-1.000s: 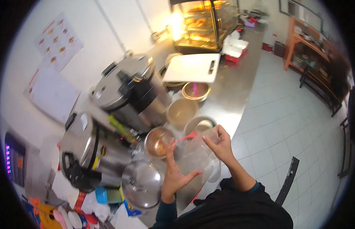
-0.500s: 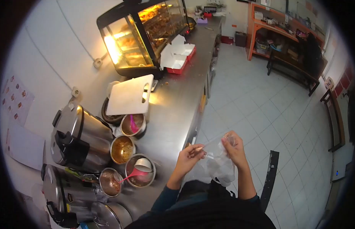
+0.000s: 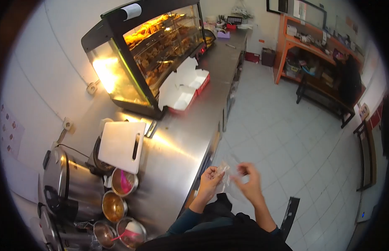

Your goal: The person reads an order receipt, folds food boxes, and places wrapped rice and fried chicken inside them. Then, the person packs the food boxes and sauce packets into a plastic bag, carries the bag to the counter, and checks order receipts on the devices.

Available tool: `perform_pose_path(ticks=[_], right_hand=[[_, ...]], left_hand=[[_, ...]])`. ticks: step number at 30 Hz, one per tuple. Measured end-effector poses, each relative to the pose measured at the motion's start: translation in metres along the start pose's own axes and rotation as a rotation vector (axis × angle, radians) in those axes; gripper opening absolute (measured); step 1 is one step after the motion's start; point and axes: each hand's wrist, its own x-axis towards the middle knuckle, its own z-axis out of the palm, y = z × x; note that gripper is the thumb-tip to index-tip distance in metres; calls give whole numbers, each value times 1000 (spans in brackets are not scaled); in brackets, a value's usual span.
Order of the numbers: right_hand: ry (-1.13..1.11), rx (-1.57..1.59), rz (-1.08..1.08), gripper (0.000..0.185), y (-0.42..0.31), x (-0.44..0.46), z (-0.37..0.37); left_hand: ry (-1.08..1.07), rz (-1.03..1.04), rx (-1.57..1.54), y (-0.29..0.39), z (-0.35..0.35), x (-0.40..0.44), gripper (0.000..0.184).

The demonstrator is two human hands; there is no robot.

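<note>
Currently, my left hand is pinching a clear plastic bag just rightward of its fingertips, toward my right hand, whose blurred grip I'm not making out.

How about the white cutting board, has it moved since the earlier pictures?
No. The cutting board still lies between the food warmer and the bowl with the pink spoon; only the camera's view has shifted.

The right grip is blurred, the clear plastic has an indistinct outline, and the bottom edge cuts off the nearer cooker.
</note>
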Motion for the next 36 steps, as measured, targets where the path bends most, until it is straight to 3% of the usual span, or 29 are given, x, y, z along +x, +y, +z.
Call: perform_pose_path(ticks=[2,7,11,14,15,18,21,23,25,27,29,30,31,32,34,36], right_hand=[[-256,338,164,26,20,36,19],[-33,691,304,19,80,139,4],[164,-12,-345,23,70,188,2],[-215,95,-376,20,61,212,40],[-359,123,-343,19,71,225,56],[-833,131,-146,22,122,264,89],[-1032,64,-664,28,168,299,125],[-1196,308,-587,35,185,337,153],[-1344,539,-481,41,197,374,182],[-1493,770,-343,48,204,406,203],[-1539,827,133,57,188,447,204],[-1583,1101,391,61,172,468,193],[-1599,1359,672,64,155,489,182],[-1607,2009,829,66,148,501,172],[-1490,1907,848,65,133,520,165],[-1435,1804,841,63,132,528,172]], left_hand=[[-30,34,-49,16,23,36,17],[25,116,51,49,24,115,13],[209,243,337,69,19,162,10],[183,444,497,77,25,202,10],[183,261,489,89,29,209,10],[328,355,981,105,37,249,7],[399,275,1404,95,44,299,7],[433,123,1630,89,59,332,7],[480,179,1729,97,95,354,9],[286,161,1329,95,93,379,22],[429,619,1554,112,110,392,28],[507,847,1655,119,116,397,31],[698,936,1716,124,116,401,38],[787,923,1637,130,115,406,35],[962,896,1482,143,104,413,28],[869,789,1364,141,78,415,25]])
